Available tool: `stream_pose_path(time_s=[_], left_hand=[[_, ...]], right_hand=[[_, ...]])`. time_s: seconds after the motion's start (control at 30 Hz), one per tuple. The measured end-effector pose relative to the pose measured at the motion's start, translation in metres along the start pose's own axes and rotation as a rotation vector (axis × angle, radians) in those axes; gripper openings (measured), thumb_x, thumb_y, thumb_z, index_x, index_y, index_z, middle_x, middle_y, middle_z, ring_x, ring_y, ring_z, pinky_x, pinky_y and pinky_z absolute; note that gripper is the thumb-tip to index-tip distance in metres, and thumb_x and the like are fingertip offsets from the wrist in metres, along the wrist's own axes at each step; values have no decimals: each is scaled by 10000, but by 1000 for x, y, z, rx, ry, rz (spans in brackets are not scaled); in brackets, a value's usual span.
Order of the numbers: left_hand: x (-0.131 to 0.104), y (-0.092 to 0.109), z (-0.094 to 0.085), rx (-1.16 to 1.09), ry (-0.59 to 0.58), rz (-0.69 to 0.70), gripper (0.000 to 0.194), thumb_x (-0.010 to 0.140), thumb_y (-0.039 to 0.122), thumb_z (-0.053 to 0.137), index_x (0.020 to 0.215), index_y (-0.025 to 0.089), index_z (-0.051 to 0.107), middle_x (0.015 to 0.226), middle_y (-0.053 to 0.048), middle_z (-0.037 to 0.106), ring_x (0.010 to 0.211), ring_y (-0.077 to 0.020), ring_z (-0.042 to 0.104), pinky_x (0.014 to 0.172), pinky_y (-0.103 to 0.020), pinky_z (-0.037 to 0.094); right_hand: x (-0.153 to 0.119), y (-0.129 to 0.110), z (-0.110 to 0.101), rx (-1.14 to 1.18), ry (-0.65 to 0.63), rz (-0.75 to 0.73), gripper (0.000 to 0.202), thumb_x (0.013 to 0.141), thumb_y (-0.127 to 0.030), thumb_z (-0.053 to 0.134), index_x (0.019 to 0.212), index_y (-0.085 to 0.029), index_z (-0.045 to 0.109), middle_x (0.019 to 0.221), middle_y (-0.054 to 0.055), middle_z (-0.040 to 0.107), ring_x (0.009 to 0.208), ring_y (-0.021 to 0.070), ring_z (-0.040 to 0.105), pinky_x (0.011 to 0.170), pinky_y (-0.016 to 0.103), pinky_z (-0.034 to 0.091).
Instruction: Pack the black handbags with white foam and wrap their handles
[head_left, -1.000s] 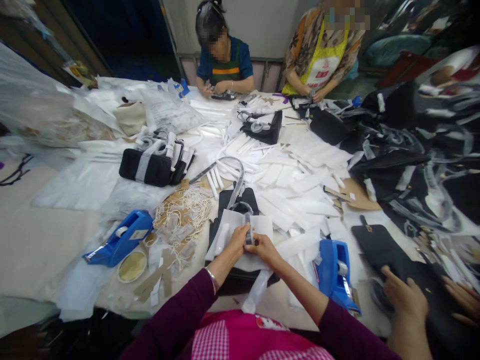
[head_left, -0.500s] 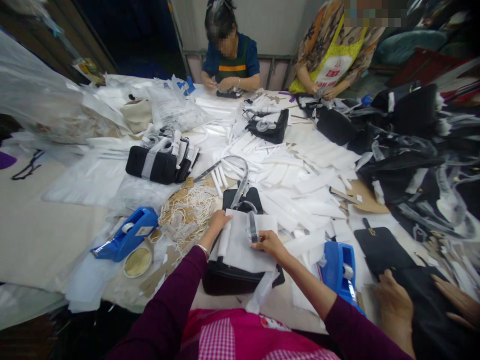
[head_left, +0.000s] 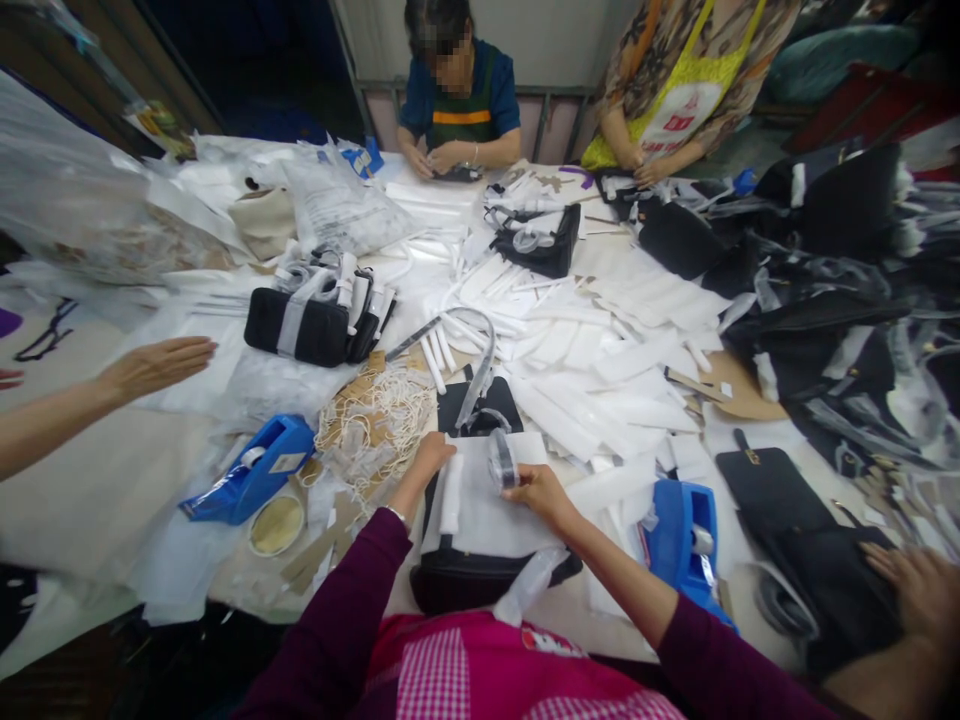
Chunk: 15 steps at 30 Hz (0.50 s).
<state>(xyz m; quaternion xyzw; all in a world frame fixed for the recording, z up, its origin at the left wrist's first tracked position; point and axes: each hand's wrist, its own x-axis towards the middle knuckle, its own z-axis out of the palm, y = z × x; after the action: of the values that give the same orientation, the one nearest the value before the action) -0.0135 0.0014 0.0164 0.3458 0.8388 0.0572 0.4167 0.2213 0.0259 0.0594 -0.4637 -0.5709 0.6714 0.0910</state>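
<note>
The black handbag [head_left: 480, 585] is lain at the table's near edge [head_left: 67, 500], under white wrapping paper [head_left: 487, 500]. The left hand [head_left: 429, 455], now moved off the strap loop [head_left: 501, 462], is laid with relaxed, open fingers on the paper's left edge. The loop is pinched by the right hand [head_left: 541, 492]. A co-worker's hand [head_left: 154, 362] is newly stretched in at left.

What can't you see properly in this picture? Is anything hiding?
Head view:
- The black bag: mostly covered by the white sheet.
- The left hand: fingertips tucked at the sheet's edge, grip unclear.
- What the right hand pinches at the wrapped strap: too small to tell.
- A co-worker's hand: arm cut off by the left edge.
- Another hand at the right edge: blurred.
</note>
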Motion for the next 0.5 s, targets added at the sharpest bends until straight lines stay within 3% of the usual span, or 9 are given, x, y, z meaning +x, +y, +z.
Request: stream_pose_path(time_s=[0.13,0.23,0.3,0.33,0.4,0.43,0.5], left_hand=[[-12,3,-1,-60,82,-30,150,763,197,702,842,105,613,915,-89,651,935,-264,614,813,-384,478],[-31,14,-4,-130,211,-13,309,711,72,674,1007,99,589,1194,-214,570,1207,-391,468,930,-455,394],[-50,24,-1,-217,275,62,357,776,68,589,1124,132,547,1362,-208,451,1340,-362,323,997,-444,338],[-60,28,2,-273,272,107,309,813,91,556,1116,148,556,1368,-183,452,1350,-329,316,1003,-415,336],[-80,36,15,-403,176,167,113,856,208,561,920,143,628,1149,-143,602,1199,-290,488,911,-354,405],[-88,39,23,-475,98,173,179,854,288,587,777,134,635,942,-118,649,1029,-271,584,815,-331,441],[-99,42,41,-641,-61,150,366,826,412,627,596,129,592,599,-40,570,673,-203,604,615,-293,439]], right_hand=[[-5,7,-6,-70,0,5,112,564,-273,656,600,-168,642,535,-41,502,536,120,404,533,231,325],[-5,13,-9,-110,-16,4,130,562,-288,662,595,-166,631,519,-47,493,516,116,400,520,228,322],[-4,16,-10,-129,-20,-18,137,573,-292,661,602,-162,626,529,-46,506,520,118,419,517,224,324],[-4,17,-10,-137,-21,-35,136,583,-290,660,612,-161,628,541,-44,520,526,120,434,520,223,331],[-5,19,-10,-159,-19,-80,121,607,-275,652,643,-160,641,566,-41,546,543,126,464,535,224,348],[-6,19,-11,-175,-16,-108,108,619,-263,646,655,-161,646,577,-40,556,553,129,476,545,226,354],[-8,19,-11,-222,-1,-171,65,639,-227,632,652,-164,642,591,-35,567,574,136,497,561,231,362]])
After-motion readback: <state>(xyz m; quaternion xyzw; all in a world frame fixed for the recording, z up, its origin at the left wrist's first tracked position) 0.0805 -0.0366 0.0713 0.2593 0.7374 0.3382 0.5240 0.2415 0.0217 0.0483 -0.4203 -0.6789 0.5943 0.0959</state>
